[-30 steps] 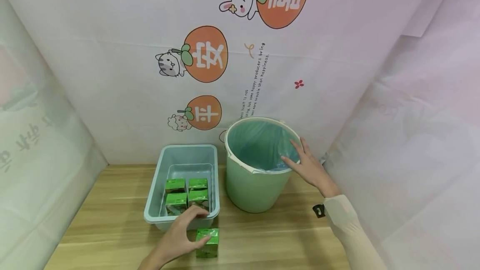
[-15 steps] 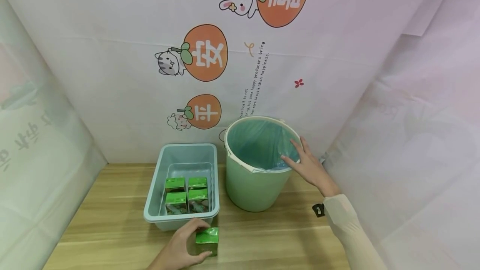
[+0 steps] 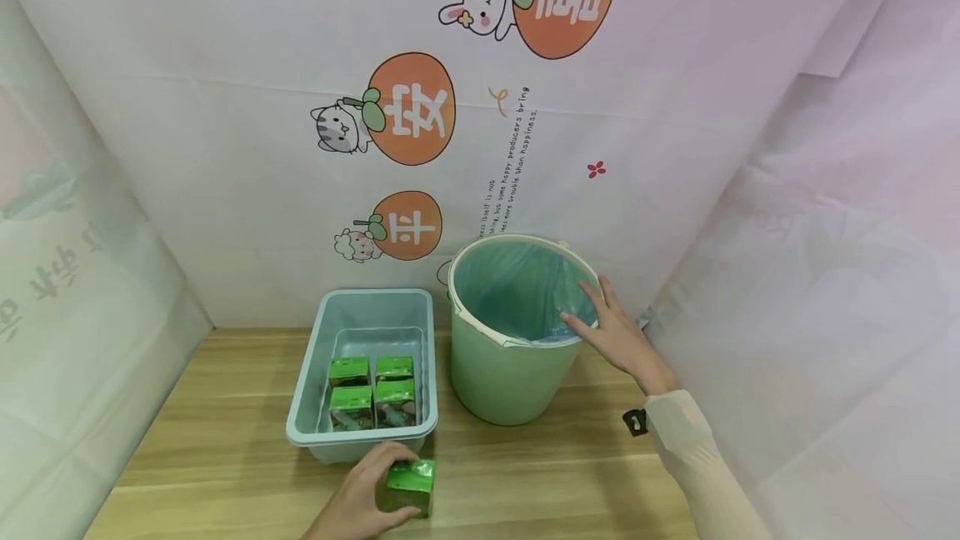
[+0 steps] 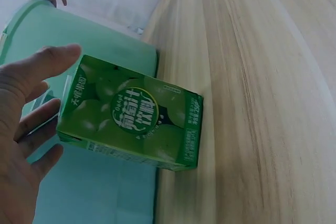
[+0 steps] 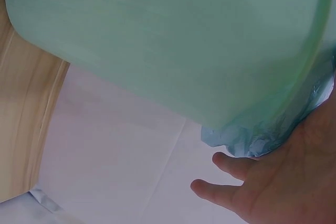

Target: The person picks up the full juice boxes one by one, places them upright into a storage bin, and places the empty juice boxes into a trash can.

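My left hand (image 3: 358, 497) holds a green juice box (image 3: 411, 486) near the tabletop, just in front of the pale blue tub (image 3: 300, 390). Thumb and fingertips lie on opposite sides of it in the head view. Green grapes are printed on the juice box (image 4: 131, 114) in the left wrist view. My right hand (image 3: 618, 338) rests on the right rim of a light green bucket (image 3: 510, 386), its fingers spread. Thumb and forefinger reach inside over the blue plastic liner (image 3: 536, 290); two fingers of the right hand (image 5: 283, 182) stick out past the rim in the right wrist view.
Several green juice boxes (image 3: 351, 398) stand in the front half of the tub. The wood-grain table (image 3: 202, 440) runs up against a white printed backdrop (image 3: 247, 173), with pale sheets at both sides. A black clip (image 3: 635, 422) shows beside the right sleeve (image 3: 686, 432).
My left hand has come down around the juice box from beside it and now grips it. The box has turned and tipped slightly leftward. The right hand has stayed on the bucket rim.
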The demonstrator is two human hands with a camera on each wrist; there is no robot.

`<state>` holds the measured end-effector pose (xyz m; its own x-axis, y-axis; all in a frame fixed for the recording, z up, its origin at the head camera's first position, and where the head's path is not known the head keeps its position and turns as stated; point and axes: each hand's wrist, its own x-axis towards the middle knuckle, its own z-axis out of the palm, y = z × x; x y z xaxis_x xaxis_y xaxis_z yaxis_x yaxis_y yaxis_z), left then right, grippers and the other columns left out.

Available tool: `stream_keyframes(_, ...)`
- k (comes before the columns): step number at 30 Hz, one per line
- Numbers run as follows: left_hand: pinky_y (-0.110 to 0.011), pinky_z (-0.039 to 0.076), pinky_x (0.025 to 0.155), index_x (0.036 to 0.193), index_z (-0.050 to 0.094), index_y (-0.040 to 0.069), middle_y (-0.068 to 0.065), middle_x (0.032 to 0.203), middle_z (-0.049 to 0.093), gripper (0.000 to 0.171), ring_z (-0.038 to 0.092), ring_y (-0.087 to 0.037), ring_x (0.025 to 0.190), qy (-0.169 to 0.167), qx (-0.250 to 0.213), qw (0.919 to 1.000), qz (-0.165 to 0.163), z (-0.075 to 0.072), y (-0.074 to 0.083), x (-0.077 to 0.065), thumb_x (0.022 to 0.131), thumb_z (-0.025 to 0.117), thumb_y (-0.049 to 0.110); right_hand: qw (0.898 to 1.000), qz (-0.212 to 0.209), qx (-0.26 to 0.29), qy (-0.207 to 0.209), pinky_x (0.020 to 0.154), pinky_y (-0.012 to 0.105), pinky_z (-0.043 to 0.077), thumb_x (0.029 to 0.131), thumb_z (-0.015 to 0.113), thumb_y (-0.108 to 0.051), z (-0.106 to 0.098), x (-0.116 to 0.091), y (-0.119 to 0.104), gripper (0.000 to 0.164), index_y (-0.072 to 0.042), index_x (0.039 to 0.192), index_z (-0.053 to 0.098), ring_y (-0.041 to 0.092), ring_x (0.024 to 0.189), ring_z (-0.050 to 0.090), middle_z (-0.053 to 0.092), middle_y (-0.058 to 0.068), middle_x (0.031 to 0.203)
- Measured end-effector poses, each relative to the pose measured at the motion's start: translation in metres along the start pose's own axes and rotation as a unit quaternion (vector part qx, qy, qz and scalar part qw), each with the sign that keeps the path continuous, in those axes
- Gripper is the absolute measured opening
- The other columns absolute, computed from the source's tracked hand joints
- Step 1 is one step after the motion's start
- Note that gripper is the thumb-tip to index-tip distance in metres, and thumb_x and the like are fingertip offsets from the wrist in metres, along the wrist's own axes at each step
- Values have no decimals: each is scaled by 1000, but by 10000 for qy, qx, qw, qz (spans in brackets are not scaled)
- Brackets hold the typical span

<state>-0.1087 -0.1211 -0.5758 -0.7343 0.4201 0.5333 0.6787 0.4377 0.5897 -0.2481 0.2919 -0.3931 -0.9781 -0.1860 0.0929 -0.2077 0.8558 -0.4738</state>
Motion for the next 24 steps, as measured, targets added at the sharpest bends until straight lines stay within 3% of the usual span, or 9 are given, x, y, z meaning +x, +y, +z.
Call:
stream_keyframes(8, -31, 59, 95, 126, 65, 17, 5, 128, 62, 69, 64, -16, 113, 139, 43, 9997, 192, 4, -8, -4, 67, 101, 12, 10000, -30, 28, 18, 97, 80, 45, 106, 52, -60, 1, 0, 0, 88, -7, 169, 20, 50, 118, 66, -7, 25, 175)
stream_keyframes(17, -32, 61, 85, 130, 63, 18, 2, 121, 67, 68, 67, -11, 105, 139, -315, 9993, -116, 8, -11, -7, 73, 96, 2, 10000, -25, 51, 50, 98, 80, 45, 106, 53, -59, 1, -1, -1, 87, -7, 169, 21, 50, 118, 66, -6, 26, 175)
stream_keyframes(24, -32, 62, 85, 130, 62, 17, 2, 120, 68, 68, 67, -11, 105, 129, -411, 9990, -66, 8, -11, -7, 73, 96, 0, 9999, -48, 62, 66, 98, 82, 43, 106, 53, -59, 2, -1, 0, 88, -6, 169, 21, 51, 118, 65, -5, 27, 174)
